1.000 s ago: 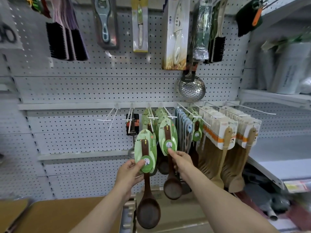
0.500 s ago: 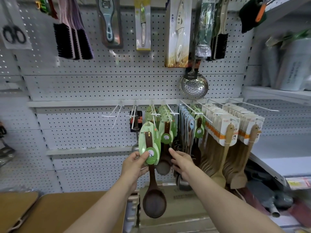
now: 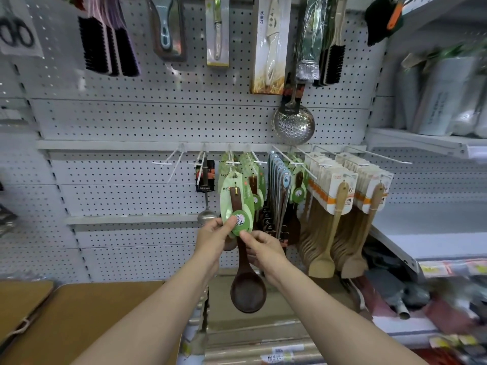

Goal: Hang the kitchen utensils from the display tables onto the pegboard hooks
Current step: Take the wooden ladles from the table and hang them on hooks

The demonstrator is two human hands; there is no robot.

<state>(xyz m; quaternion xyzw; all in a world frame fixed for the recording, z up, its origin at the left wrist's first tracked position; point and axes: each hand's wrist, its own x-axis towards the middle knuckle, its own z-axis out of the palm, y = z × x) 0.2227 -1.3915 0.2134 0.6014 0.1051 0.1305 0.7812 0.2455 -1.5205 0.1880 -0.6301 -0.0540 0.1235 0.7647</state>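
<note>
Head view: the dark wooden spoon [image 3: 247,291], fixed to its green card [image 3: 237,204], hangs bowl-down in front of the pegboard [image 3: 131,119], with the card's top up at the front end of a white hook [image 3: 232,160]; I cannot tell whether it is threaded on. My left hand [image 3: 213,239] pinches the card's lower left edge, thumb on its face, and my right hand [image 3: 263,250] pinches its bottom tip from the right, beside the handle. Behind it more green-carded spoons [image 3: 254,185] hang on the same row. To the right hang pale wooden spatulas [image 3: 329,233], above them a metal skimmer [image 3: 293,125]. A brown counter [image 3: 92,312] lies at lower left.
</note>
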